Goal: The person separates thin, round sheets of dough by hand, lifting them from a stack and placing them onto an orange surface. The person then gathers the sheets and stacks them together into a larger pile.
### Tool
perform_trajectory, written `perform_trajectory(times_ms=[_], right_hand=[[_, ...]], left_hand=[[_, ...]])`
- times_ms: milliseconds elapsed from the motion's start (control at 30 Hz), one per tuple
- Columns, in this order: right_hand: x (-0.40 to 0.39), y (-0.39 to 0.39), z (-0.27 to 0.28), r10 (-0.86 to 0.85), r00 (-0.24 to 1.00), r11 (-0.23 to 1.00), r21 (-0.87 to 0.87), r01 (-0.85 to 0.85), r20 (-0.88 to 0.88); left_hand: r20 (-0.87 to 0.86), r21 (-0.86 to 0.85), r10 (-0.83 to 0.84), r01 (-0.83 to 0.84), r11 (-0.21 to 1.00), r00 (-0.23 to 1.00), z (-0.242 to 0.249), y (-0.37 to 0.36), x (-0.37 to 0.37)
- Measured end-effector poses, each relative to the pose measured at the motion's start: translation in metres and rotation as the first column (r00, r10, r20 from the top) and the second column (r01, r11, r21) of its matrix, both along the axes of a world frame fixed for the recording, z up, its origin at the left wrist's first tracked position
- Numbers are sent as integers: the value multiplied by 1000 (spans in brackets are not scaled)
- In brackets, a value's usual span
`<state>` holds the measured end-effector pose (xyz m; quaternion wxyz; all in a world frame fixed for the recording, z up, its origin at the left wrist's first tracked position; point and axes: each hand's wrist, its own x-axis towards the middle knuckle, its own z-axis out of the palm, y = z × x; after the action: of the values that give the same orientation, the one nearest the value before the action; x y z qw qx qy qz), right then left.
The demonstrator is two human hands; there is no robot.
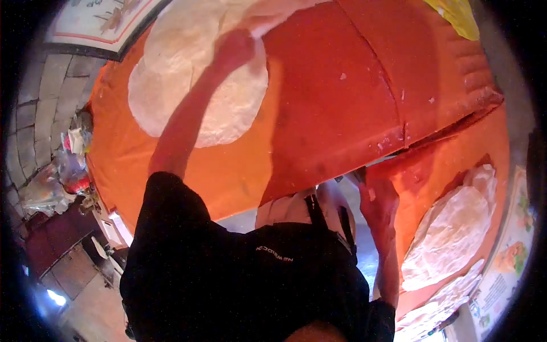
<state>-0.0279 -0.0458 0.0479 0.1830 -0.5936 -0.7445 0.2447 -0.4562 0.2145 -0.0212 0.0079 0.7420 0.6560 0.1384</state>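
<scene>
Head view, looking down my own torso, black shirt and apron straps filling the lower middle. My left hand (235, 48) is stretched out on the thin round dough sheet (194, 85), palm pressed flat on its upper right part, fingers spread, not clamped on anything. Dough sheet lies spread on the far left part of the orange cloth-covered work surface (319, 102); its top edge runs up out of the picture. My right hand (377, 205) is low, right of my body, resting at the edge of the orange surface where the cloth folds; fingers look loosely open, I cannot tell if it pinches the cloth. Well apart from both hands, at right, a stack of flat breads (453, 233) lies on another orange cloth, more sheets below it toward the corner. Yellow cloth (456, 17) at top right corner. Printed mat (102, 23) top left, beside the dough. Stone floor (40, 108) at left with plastic bags (57, 176) heaped on it.
</scene>
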Motion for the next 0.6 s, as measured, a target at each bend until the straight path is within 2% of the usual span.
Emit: perform_trajectory(times_ms=[33,67,133,167,200,233,267,300,367,433,467,500,567,600], right_hand=[[-4,5,-1,-1,999,1000,-6,1,-43],[-11,11,-3,-122,986,981,-162,103,-110],[-26,23,-8,-373,908,844,-476,247,-190],[-30,28,-19,-456,820,801,-561,210,-345],[-35,34,-38,-541,694,761,-628,163,-476],[-38,41,-51,-618,539,723,-683,102,-573],[-44,53,-59,-713,401,622,-783,-15,-575],[-52,64,-66,-802,261,517,-843,-148,-538],[-70,79,-48,-830,54,515,-799,-309,-556],[-69,79,-63,-806,106,544,-799,-255,-583],[-72,76,-52,-835,112,510,-833,-214,-539],[-76,72,-40,-862,115,472,-864,-172,-494],[-71,66,-42,-828,59,536,-818,-210,-558],[-69,64,-45,-806,26,571,-788,-229,-592]], left_hand=[[-70,15,-3,4,1000,998,24,-2,-3],[-138,30,-4,8,1000,990,46,-7,-3],[-79,52,-68,72,996,995,77,-31,11],[-51,62,-100,104,993,994,87,-51,19],[-46,64,-185,187,980,982,95,-75,39],[32,123,-317,311,942,948,90,-101,60],[93,181,-450,429,885,888,86,-127,80],[233,81,-465,459,885,854,74,-154,102],[376,47,-566,595,803,734,70,-195,142],[595,-103,-367,521,847,715,39,-230,162],[682,-176,-257,495,851,684,33,-239,167],[704,-238,-181,468,851,686,29,-243,170],[724,-364,-25,412,835,690,30,-246,172],[735,-369,-26,432,823,678,30,-244,170]])
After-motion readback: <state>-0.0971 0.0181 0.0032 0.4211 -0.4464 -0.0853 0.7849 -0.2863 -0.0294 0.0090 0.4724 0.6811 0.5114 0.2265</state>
